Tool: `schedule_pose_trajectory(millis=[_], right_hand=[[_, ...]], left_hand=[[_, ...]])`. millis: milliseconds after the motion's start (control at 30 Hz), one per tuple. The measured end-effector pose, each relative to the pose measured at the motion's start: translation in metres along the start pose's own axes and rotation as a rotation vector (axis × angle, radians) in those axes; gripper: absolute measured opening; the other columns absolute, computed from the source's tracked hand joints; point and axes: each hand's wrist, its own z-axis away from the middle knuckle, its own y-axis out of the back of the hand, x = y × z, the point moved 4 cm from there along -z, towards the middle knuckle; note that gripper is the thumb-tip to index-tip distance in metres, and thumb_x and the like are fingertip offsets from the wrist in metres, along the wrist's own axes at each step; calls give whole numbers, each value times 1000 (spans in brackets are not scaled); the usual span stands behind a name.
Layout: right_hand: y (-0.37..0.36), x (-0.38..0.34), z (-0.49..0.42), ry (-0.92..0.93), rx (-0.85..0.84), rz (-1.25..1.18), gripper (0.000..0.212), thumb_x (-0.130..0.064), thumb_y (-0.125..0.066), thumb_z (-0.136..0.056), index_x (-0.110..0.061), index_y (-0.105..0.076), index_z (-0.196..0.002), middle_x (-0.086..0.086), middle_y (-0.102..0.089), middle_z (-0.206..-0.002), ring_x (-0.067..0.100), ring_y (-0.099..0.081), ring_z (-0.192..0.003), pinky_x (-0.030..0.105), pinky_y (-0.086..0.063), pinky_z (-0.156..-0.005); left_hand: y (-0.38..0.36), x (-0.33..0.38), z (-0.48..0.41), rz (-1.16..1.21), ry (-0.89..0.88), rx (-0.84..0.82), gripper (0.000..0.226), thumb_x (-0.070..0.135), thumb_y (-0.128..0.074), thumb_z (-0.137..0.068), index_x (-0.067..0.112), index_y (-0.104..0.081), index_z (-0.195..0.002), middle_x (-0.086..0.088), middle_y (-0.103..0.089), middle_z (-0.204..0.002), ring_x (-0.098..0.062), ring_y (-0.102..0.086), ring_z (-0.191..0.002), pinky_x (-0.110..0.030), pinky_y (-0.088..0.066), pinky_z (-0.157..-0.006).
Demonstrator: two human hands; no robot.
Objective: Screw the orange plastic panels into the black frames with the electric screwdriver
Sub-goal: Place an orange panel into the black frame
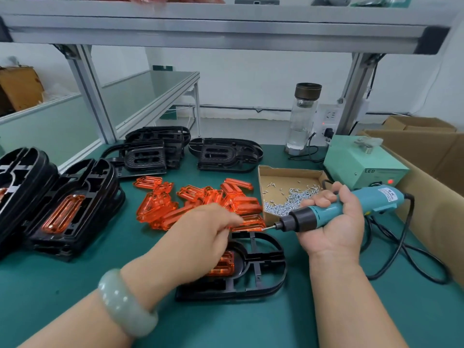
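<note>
We're in the screw-driving step. One black frame [261, 270] lies flat right in front of the person, with one orange panel [223, 264] seated in its left half. The right hand [334, 222] is wrapped tight round the one electric screwdriver [351, 205], held level just beyond the frame's far edge with the bit pointing left. The left hand [200, 237] hovers over the frame's left half, fingers drawn together toward the bit tip. It's motion-blurred, so I cannot tell whether it pinches a screw. My read is that a screw is being set onto the bit. The next move, as I judge it, calls for tipping the driver upright over a hole in the panel. The left hand would need to steady the frame so it doesn't skid.

Now the count!
- **Panels:** beyond the frame lies a heap of loose orange panels [200, 199], a dozen or so, overlapping too much for an exact figure.
- **Screws:** beyond the frame and to its right sits one cardboard tray [281, 178] of screws [291, 199], far too many to count.
- **Stacked frames:** to the frame's left stand two stacks of frames [82, 182], the nearer one topped by a fitted panel.
- **Bare frames:** far beyond the frame lie two groups of bare frames [150, 151], at least four in all.
</note>
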Motion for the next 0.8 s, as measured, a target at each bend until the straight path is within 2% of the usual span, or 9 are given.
schedule_pose_trajectory(millis=[100, 200, 300, 367, 433, 500, 600, 733, 800], right_hand=[[1, -2, -1, -7, -1, -8, 19, -22, -52, -94, -21, -50, -76, -11, -44, -56, 2, -43, -42, 15, -41, -51], [0, -3, -4, -6, 5, -12, 15, -22, -52, -94, -21, -51, -79, -11, -44, -56, 2, -43, -42, 15, -42, -50], [1, -1, -6, -3, 14, 5, 12, -22, -51, -96, -21, -51, -84, -11, -44, -56, 3, -43, -42, 16, -41, -49], [1, 1, -6, -14, 17, 4, 11, -22, -50, -96, -21, -51, -85, -11, -44, -56, 3, -43, -42, 16, -41, -49], [0, 3, -4, -30, 19, 2, 14, -22, -51, -95, -21, -51, -82, -11, -44, -55, 3, -43, -41, 15, -42, -48], [-1, 3, -3, -41, 25, -1, 17, -22, -52, -95, -20, -51, -78, -11, -44, -54, 3, -43, -39, 15, -43, -47], [-2, 4, -2, -54, 32, -2, 17, -22, -52, -95, -20, -51, -77, -11, -44, -54, 4, -43, -39, 15, -44, -47], [-1, 4, -4, -44, 27, 0, 11, -22, -52, -94, -21, -52, -83, -11, -45, -55, 3, -43, -40, 14, -43, -48], [0, 3, -4, -38, 21, 5, 11, -21, -52, -94, -21, -53, -84, -11, -45, -55, 3, -43, -40, 14, -43, -48]], left_hand=[[-5, 13, -40, 18, -1, 29, 39, 13, -48, -90, 29, -61, -123, 10, -64, -120, -9, -57, -109, -11, -33, -89], [-22, 19, -79, 14, 37, -11, 39, 19, -48, -91, 24, -57, -129, 3, -63, -125, -17, -55, -115, -22, -35, -97], [-50, 21, -110, -159, 53, -131, 41, 29, -47, -94, 24, -51, -134, -6, -60, -129, -28, -45, -124, -36, -34, -106], [-64, 19, -125, -283, 93, -210, 39, 33, -45, -94, 29, -51, -132, -5, -56, -131, -32, -31, -131, -41, -25, -110], [-74, 17, -133, -391, 112, -272, 34, 29, -48, -93, 31, -55, -126, -3, -54, -130, -32, -25, -131, -44, -20, -107], [-81, 15, -137, -446, 121, -315, 30, 27, -53, -90, 28, -59, -119, -3, -56, -123, -30, -29, -126, -43, -22, -103], [-81, 13, -142, -414, 148, -266, 27, 27, -56, -87, 23, -65, -112, -7, -57, -114, -29, -36, -116, -42, -24, -101], [-80, 13, -144, -502, 121, -200, 25, 28, -52, -89, 21, -68, -107, -8, -60, -109, -30, -40, -113, -46, -19, -108], [-80, 14, -143, -455, 137, -172, 25, 27, -47, -90, 21, -67, -105, -7, -61, -108, -31, -41, -112, -45, -20, -108]])
